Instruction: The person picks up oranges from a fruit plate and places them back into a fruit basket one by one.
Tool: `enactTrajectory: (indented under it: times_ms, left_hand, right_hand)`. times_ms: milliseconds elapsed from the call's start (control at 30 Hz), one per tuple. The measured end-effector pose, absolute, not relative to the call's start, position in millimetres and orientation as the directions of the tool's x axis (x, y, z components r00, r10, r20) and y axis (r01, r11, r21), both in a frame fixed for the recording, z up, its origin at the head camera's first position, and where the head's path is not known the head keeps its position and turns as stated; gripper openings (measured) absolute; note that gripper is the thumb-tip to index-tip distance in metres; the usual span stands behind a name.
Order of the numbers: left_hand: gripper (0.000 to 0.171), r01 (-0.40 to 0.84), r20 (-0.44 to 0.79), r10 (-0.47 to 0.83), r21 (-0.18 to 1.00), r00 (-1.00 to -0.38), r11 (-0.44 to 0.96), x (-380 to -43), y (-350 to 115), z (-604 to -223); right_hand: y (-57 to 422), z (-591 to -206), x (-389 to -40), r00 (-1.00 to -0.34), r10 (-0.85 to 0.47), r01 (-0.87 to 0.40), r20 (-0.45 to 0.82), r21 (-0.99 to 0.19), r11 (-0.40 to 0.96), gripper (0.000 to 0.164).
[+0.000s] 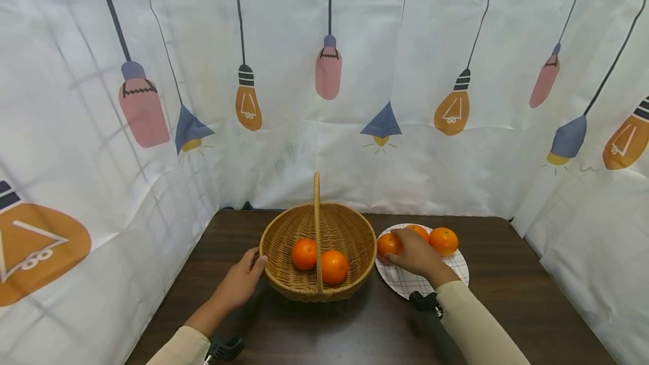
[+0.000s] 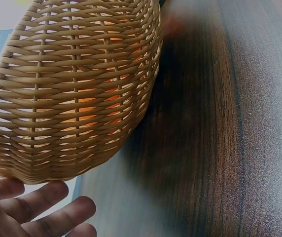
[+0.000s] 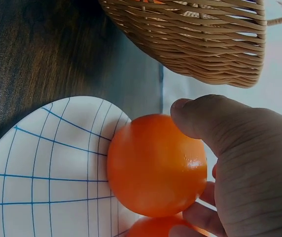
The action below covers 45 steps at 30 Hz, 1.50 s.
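At the left side of a wicker basket, my left hand holds the rim, its thumb at the edge and its fingers along the outer wall. Inside the basket lie two oranges, one left of the handle and one by its base. My right hand reaches over a white plate with checked lines. There it grips the leftmost orange, thumb on one side and fingers on the other. Two more oranges sit on the plate, one partly behind the hand and another to the right.
The basket's tall arched handle rises over its middle. Basket and plate stand side by side on a dark wooden table. A white curtain printed with lamps hangs around the table's back and sides.
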<state>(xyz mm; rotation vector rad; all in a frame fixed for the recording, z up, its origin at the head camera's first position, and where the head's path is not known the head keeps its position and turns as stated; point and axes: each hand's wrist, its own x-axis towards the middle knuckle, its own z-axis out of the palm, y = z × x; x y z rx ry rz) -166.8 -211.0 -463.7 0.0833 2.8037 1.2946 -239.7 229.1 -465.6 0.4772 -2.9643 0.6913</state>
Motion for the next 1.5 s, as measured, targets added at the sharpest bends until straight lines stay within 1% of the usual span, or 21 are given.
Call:
enactTrajectory:
  times_ms: [667, 933, 1067, 1200, 1500]
  left_hand:
    - [0.065, 0.023, -0.028, 0.068, 0.763, -0.997, 0.646, -165, -213, -467]
    - [0.065, 0.03, -0.022, 0.071, 0.761, -0.997, 0.648, -165, -213, -467]
    - [0.065, 0.033, -0.017, 0.07, 0.76, -0.997, 0.65, -166, -213, -467]
    - [0.064, 0.037, -0.012, 0.07, 0.755, -0.998, 0.654, -167, -213, -467]
    - [0.062, 0.04, -0.009, 0.072, 0.755, -0.997, 0.655, -167, -212, -467]
  right_hand:
    - [226, -472, -237, -0.945, -0.295, -0.327, 0.142, -0.331, 0.885, 0.074]
    - [227, -476, -236, -0.947, -0.294, -0.322, 0.133, -0.316, 0.893, 0.079]
    - [228, -477, -235, -0.939, -0.31, -0.343, 0.148, -0.33, 0.879, 0.076]
    - [230, -477, -233, -0.933, -0.323, -0.36, 0.16, -0.37, 0.856, 0.073]
    - [234, -481, -228, -0.934, -0.319, -0.357, 0.159, -0.428, 0.831, 0.07]
